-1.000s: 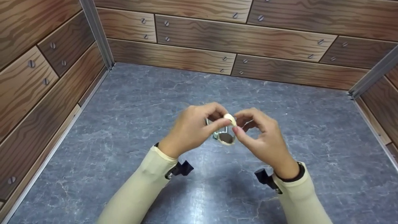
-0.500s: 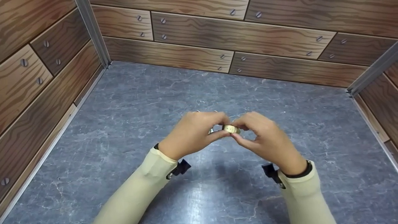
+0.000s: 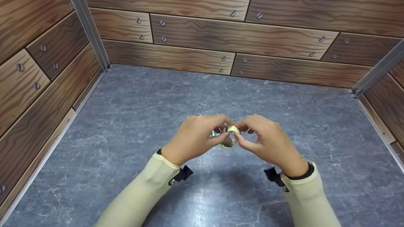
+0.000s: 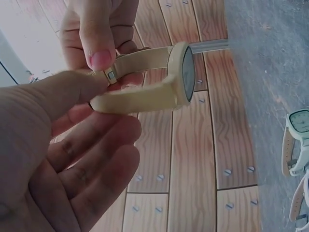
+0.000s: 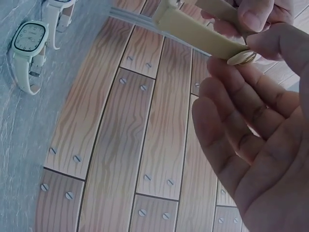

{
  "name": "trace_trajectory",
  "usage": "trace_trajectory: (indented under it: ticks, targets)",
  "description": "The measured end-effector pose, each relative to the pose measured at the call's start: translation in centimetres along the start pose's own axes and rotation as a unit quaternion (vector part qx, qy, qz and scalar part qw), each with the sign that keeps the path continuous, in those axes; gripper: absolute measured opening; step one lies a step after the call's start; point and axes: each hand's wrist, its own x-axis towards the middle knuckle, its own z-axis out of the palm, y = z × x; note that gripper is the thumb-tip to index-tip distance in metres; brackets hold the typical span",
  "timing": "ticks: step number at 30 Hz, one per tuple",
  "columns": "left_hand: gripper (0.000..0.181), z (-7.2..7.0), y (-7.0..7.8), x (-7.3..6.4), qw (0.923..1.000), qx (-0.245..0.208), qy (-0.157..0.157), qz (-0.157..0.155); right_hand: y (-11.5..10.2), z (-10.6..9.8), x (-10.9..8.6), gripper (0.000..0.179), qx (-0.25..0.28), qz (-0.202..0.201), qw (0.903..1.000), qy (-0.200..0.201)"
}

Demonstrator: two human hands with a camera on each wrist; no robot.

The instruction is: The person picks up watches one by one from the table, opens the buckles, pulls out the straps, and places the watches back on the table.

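Both hands hold a pale yellow wristwatch (image 4: 140, 99) above the table, its strap bent into a loop. My left hand (image 3: 197, 135) pinches one side of the strap's end between thumb and forefinger. With thumb and fingertips, my right hand (image 3: 268, 138) pinches the other side. A metal buckle (image 4: 112, 75) shows between the two thumbs in the left wrist view. The watch case faces away from the hands, so its dial shows only at a slant. Fingers partly cover the strap ends; whether the strap is fastened I cannot tell.
On the blue-grey marbled table (image 3: 157, 94) lie a mint-green watch (image 5: 30, 38) and a white watch (image 5: 63, 9), side by side beyond the hands. In the head view the left hand mostly hides them. Wood-patterned walls (image 3: 189, 37) enclose the table at the back and sides.
Both hands have come slightly nearer the body. The yellow watch was turned so its case went out of sight half a second ago; now the case shows again below the strap ends.
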Motion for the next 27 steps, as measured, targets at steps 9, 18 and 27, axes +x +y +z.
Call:
trace_trajectory:
  ticks: [9,18,27]
  targets:
    - [0.020,0.22,0.04,-0.01,0.9998,0.014,0.010,0.011,-0.07,0.30,0.06,0.010,0.040,0.051,0.9977,-0.021]
    - [0.019,0.38,-0.21,-0.04,0.9983,0.048,0.015,0.030,0.01,0.40,0.34,0.009,0.035,0.041,0.9981,-0.030]
    - [0.014,0.29,0.00,-0.15,0.9996,0.019,-0.019,-0.001,0.11,0.68,0.16,0.015,0.082,0.048,0.9954,-0.007]
